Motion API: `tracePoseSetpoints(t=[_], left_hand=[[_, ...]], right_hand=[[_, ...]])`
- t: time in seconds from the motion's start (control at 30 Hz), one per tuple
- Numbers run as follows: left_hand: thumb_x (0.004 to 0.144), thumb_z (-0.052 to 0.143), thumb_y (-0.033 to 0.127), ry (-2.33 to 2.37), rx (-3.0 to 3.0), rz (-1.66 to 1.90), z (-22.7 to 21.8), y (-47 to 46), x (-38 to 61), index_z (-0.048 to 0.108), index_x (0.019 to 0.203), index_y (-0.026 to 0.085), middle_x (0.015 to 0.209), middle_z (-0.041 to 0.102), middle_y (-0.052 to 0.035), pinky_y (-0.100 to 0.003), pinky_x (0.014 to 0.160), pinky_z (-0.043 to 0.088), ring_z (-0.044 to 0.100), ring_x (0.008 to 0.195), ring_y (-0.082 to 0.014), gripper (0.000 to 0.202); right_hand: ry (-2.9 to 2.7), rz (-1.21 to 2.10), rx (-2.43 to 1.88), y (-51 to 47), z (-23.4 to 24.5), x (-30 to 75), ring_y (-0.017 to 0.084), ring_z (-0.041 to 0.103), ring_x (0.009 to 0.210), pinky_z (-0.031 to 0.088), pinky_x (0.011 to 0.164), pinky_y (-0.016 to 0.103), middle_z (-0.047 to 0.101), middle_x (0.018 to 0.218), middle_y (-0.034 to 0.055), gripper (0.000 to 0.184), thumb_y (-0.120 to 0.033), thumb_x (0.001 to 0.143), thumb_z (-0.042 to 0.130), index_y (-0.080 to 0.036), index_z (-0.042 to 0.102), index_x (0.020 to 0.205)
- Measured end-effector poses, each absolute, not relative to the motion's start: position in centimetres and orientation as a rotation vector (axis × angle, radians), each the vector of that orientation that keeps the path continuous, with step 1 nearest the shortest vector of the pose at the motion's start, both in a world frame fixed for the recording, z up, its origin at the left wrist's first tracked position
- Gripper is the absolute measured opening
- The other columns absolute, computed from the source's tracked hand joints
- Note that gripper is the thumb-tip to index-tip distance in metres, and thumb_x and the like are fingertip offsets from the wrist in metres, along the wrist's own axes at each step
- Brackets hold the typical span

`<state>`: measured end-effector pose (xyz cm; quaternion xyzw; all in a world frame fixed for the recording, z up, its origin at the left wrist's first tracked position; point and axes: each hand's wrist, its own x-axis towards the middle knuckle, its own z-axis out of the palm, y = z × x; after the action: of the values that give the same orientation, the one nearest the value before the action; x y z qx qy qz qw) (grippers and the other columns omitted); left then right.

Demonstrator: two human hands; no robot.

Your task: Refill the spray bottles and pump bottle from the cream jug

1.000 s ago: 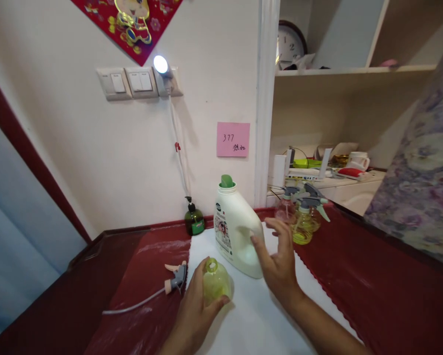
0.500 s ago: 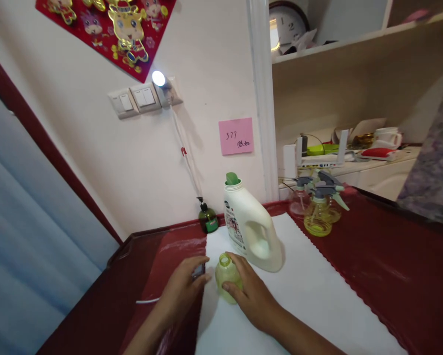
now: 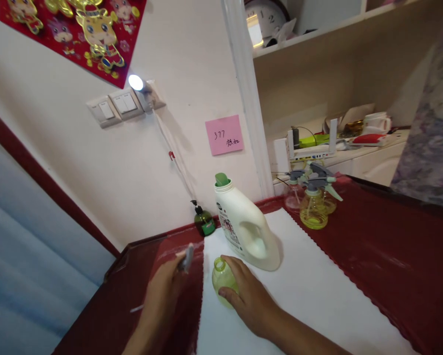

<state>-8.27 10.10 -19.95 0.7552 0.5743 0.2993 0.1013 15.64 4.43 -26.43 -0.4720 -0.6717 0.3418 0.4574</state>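
Right hand point(image 3: 248, 296) wraps bottle point(image 3: 222, 278) at 6 o'clock, presumably steadying it; left hand point(image 3: 165, 280) grips sprayer point(image 3: 186, 260), 7 o'clock

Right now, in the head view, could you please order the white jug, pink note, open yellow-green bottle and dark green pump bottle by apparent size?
1. White jug
2. Pink note and open yellow-green bottle: too alike to rank, the right hand partly hiding the bottle
3. Dark green pump bottle
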Motion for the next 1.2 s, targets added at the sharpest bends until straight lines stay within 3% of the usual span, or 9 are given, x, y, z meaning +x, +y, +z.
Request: tracePoseSetpoints(t=[0.13,0.3,0.5,0.73,0.9,1.03,1.2], left_hand=[[0.082,0.076,0.049,1.399,1.628,1.571,-14.2,8.1,-4.9,0.069,0.127,0.027,0.114,0.075,-0.0051,-0.03,0.089,0.055,0.07,0.099,-0.022,0.05],[0.075,0.09,0.036,0.847,1.205,1.938,-10.2,6.5,0.7,0.074,0.112,0.031,0.114,0.073,-0.0005,-0.029,0.085,0.062,0.072,0.099,-0.019,0.04],[0.081,0.086,0.032,0.758,1.177,1.888,-11.1,7.4,2.6,0.076,0.112,0.026,0.12,0.073,-0.0045,-0.024,0.081,0.063,0.072,0.099,-0.0166,0.034],[0.079,0.088,0.036,0.846,1.136,1.756,-13.9,7.7,3.2,0.076,0.117,0.024,0.107,0.076,-0.0051,-0.021,0.084,0.062,0.073,0.096,-0.0158,0.041],[0.084,0.084,0.032,0.85,1.206,1.923,-11.6,7.3,2.2,0.074,0.121,0.032,0.123,0.071,-0.0003,-0.024,0.086,0.062,0.071,0.103,-0.0157,0.039],[0.087,0.08,0.031,0.84,1.222,1.946,-10.0,6.6,1.8,0.073,0.122,0.032,0.127,0.069,0.0003,-0.024,0.085,0.063,0.069,0.103,-0.0151,0.036],[0.082,0.084,0.034,0.881,1.196,1.857,-12.1,6.9,2.5,0.073,0.118,0.03,0.124,0.071,-0.0017,-0.024,0.087,0.061,0.07,0.108,-0.0179,0.038]], right_hand=[[-1.657,0.834,-1.152,4.6,-26.5,15.6,0.031,0.044,0.143,0.032,0.122,0.054,0.049,0.155,0.0147,0.064,-0.033,0.092,0.057,-0.018,0.042,0.153],[-1.671,0.824,-1.139,4.6,-26.4,15.7,0.031,0.043,0.144,0.032,0.122,0.053,0.048,0.155,0.0161,0.064,-0.032,0.093,0.058,-0.015,0.042,0.153],[-1.678,0.817,-1.143,4.5,-26.0,15.8,0.032,0.043,0.143,0.032,0.122,0.053,0.049,0.155,0.0151,0.065,-0.026,0.09,0.059,-0.017,0.043,0.152],[-1.674,0.828,-1.149,4.3,-25.5,15.9,0.032,0.045,0.141,0.034,0.121,0.051,0.05,0.153,0.013,0.064,-0.027,0.09,0.06,-0.02,0.044,0.151],[-1.672,0.821,-1.142,4.4,-25.7,15.9,0.032,0.045,0.142,0.034,0.121,0.053,0.05,0.154,0.012,0.064,-0.027,0.09,0.062,-0.024,0.044,0.151],[-1.682,0.827,-1.147,4.5,-25.6,16.0,0.034,0.045,0.142,0.034,0.121,0.053,0.05,0.154,0.0148,0.064,-0.028,0.091,0.062,-0.019,0.044,0.152],[-1.695,0.827,-1.147,4.4,-25.3,16.1,0.033,0.044,0.141,0.035,0.12,0.051,0.049,0.154,0.0164,0.064,-0.026,0.092,0.061,-0.014,0.044,0.152]])
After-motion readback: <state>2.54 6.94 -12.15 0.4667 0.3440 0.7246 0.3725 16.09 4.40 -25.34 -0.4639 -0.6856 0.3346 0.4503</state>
